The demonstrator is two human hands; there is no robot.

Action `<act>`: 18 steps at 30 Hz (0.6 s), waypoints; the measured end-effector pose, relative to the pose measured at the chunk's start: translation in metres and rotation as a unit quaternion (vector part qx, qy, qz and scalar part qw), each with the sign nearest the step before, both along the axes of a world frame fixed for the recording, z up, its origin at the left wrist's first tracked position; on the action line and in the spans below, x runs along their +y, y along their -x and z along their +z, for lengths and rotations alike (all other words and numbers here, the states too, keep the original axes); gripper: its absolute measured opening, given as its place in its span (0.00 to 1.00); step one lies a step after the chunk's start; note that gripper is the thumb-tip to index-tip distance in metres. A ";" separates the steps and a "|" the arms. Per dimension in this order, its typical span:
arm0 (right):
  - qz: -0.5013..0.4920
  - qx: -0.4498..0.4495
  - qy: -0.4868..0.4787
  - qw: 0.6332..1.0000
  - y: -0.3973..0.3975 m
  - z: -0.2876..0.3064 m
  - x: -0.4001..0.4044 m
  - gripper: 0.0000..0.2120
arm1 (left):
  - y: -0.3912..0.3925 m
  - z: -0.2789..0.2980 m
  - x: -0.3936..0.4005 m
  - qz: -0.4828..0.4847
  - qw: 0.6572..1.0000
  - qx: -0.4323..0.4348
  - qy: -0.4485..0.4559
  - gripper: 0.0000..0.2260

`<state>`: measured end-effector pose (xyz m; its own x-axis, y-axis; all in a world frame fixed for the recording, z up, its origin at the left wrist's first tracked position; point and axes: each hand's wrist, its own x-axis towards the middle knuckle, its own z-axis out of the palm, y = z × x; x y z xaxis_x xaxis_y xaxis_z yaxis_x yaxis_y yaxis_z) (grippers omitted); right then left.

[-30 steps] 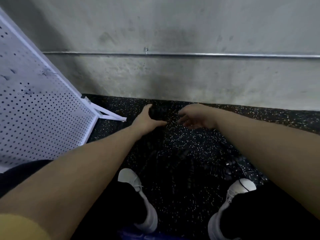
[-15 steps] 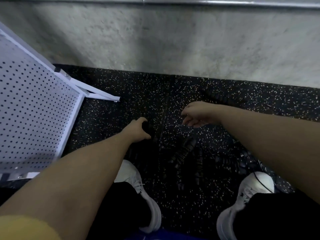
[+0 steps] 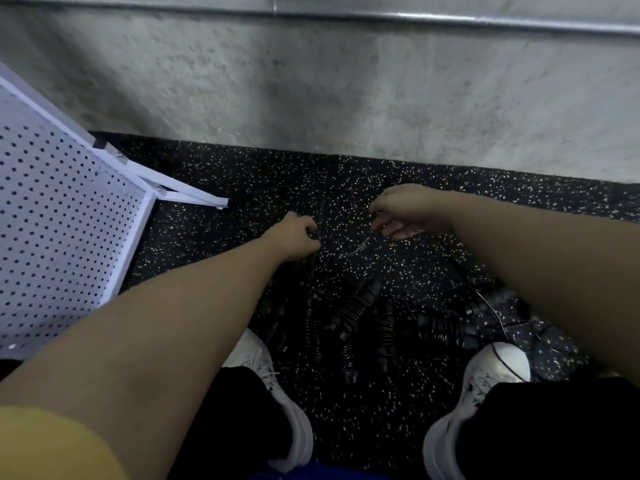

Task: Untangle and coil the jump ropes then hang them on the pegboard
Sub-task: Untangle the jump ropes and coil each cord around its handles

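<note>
A tangle of black jump ropes (image 3: pixel 363 317) with ribbed handles and thin cords lies on the dark speckled floor between my two white shoes. Above the pile, my left hand (image 3: pixel 298 237) is curled in a fist around a dark rope end, and a thin cord hangs down from it. My right hand (image 3: pixel 405 211) is level with it to the right, fingers curled down, pinching a thin grey cord (image 3: pixel 356 249) that runs toward the left hand. The white pegboard (image 3: pixel 62 220) leans at the left on its frame.
A grey concrete wall (image 3: pixel 346 91) with a metal pipe (image 3: pixel 450 20) along it stands close ahead. The pegboard's white foot bar (image 3: pixel 194 197) juts out over the floor near my left hand. My shoes (image 3: pixel 485 382) flank the rope pile.
The view has tilted further down toward the floor. Both hands have stayed above the pile; the black handle seen in my left hand is now hidden in the fist, and a thin cord shows between the hands.
</note>
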<state>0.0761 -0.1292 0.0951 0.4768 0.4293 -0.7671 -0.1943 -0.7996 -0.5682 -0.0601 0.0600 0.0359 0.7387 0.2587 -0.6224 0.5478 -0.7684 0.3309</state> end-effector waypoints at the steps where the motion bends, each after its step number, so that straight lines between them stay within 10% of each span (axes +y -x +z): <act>1: 0.000 -0.006 -0.004 1.000 -0.001 0.008 -0.005 0.13 | -0.005 0.008 -0.006 -0.014 1.000 -0.007 -0.002 0.22; 18: 0.150 -0.144 0.064 0.976 -0.038 0.118 -0.149 0.13 | -0.069 0.090 -0.129 -0.142 0.985 -0.085 0.054 0.18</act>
